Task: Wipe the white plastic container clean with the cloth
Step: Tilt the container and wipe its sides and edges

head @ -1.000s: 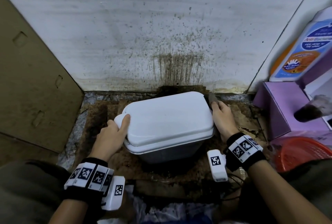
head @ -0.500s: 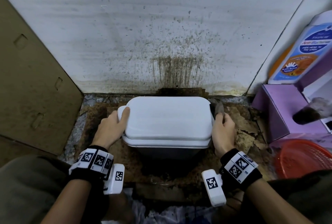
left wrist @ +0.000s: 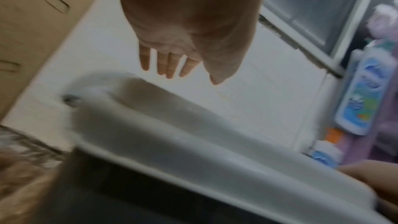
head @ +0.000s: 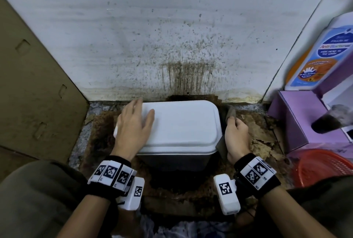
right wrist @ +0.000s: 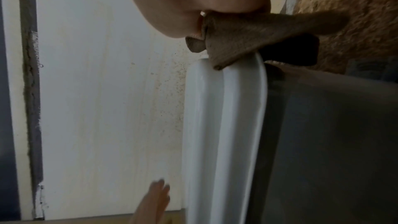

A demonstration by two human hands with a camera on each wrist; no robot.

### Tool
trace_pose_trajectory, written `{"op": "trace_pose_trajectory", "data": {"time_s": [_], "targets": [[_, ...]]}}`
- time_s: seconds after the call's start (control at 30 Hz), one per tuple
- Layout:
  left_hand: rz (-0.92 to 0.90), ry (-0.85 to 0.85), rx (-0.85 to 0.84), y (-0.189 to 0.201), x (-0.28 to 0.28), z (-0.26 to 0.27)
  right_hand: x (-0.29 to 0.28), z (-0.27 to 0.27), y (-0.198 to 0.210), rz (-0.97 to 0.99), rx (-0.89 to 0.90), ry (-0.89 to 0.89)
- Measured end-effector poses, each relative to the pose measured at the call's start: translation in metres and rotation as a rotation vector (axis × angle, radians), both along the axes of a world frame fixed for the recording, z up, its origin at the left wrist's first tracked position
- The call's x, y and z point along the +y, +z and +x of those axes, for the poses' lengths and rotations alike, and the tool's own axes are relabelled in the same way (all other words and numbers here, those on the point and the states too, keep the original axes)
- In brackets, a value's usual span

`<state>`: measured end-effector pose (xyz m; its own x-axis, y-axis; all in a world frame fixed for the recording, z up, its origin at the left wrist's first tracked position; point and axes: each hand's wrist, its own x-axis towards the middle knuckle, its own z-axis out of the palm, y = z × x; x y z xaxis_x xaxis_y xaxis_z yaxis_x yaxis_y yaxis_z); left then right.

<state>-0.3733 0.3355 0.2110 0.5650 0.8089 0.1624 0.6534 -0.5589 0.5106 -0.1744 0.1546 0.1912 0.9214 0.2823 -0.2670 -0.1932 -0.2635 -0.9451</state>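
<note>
The fingers (head: 147, 117) of the left hand (head: 133, 125) lie straight and spread across the left end of the white plastic container (head: 179, 127), palm down on its lid, holding nothing; a moment ago that same hand was hooked round the lid's left rim, so it has shifted from gripping to pressing. From above, the container sits squarely on the stained floor (head: 254, 130) just in front of the spattered wall (head: 172, 37), no longer skewed as it was a second back. The right hand (head: 236, 134) is tucked against the container's right side, its fingers curled round a brown cloth (head: 230, 112) that pokes out above the knuckles beside the lid's far right corner. A purple box (head: 298, 119) and a red basket (head: 324, 169) stand off to the right. In the left wrist view, blurred, the open fingers (left wrist: 168, 64) reach out flat above the lid's pale rim (left wrist: 172, 125). In the right wrist view the cloth (right wrist: 247, 40) is pinched in the hand and draped over the rim's end (right wrist: 224, 108), touching it. My reading is that the container has been squared up and is now pinned down from above, which frees the cloth hand to rub along the right edge without the box sliding; the wiping of the lid top looks not yet done.
</note>
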Motion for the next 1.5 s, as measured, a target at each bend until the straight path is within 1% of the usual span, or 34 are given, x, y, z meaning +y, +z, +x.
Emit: {"op": "trace_pose_trajectory", "data": {"time_s": [0.1, 0.2, 0.37, 0.53, 0.63, 0.7, 0.77, 0.83, 0.9, 1.07, 1.17, 1.27, 1.4, 1.5], "targets": [[-0.011, -0.177, -0.070, 0.008, -0.018, 0.019, 0.006, -0.002, -0.002, 0.073, 0.066, 0.034], [-0.005, -0.277, -0.102, 0.014, -0.034, 0.036, 0.016, -0.007, 0.000, 0.148, 0.159, 0.082], [0.022, -0.298, -0.136, 0.017, -0.041, 0.048, 0.031, -0.023, 0.015, 0.298, 0.294, 0.212], [0.073, -0.253, -0.022, 0.012, -0.029, 0.041, 0.045, -0.046, 0.024, 0.435, 0.427, 0.303], [0.096, -0.228, 0.001, 0.013, -0.020, 0.030, 0.051, -0.051, 0.025, 0.473, 0.446, 0.281], [0.064, -0.219, -0.016, 0.015, -0.015, 0.022, 0.056, -0.049, 0.024, 0.507, 0.439, 0.203], [0.034, -0.216, -0.037, 0.017, -0.009, 0.016, 0.060, -0.044, 0.023, 0.575, 0.431, 0.087], [0.014, -0.213, -0.059, 0.018, -0.004, 0.010, 0.063, -0.038, 0.021, 0.632, 0.403, 0.008], [0.003, -0.210, -0.080, 0.019, 0.001, 0.004, 0.066, -0.038, 0.017, 0.635, 0.338, 0.016], [-0.022, -0.189, -0.120, 0.016, 0.012, -0.006, 0.078, -0.071, 0.013, 0.515, 0.137, 0.185], [-0.027, -0.183, -0.138, 0.014, 0.014, -0.009, 0.086, -0.100, 0.013, 0.442, -0.003, 0.342], [-0.032, -0.176, -0.145, 0.014, 0.016, -0.012, 0.095, -0.118, 0.010, 0.369, -0.081, 0.485], [-0.029, -0.162, -0.155, 0.013, 0.020, -0.018, 0.100, -0.131, -0.001, 0.245, -0.173, 0.556], [-0.025, -0.149, -0.175, 0.012, 0.020, -0.020, 0.096, -0.136, -0.012, 0.174, -0.334, 0.614]]}}
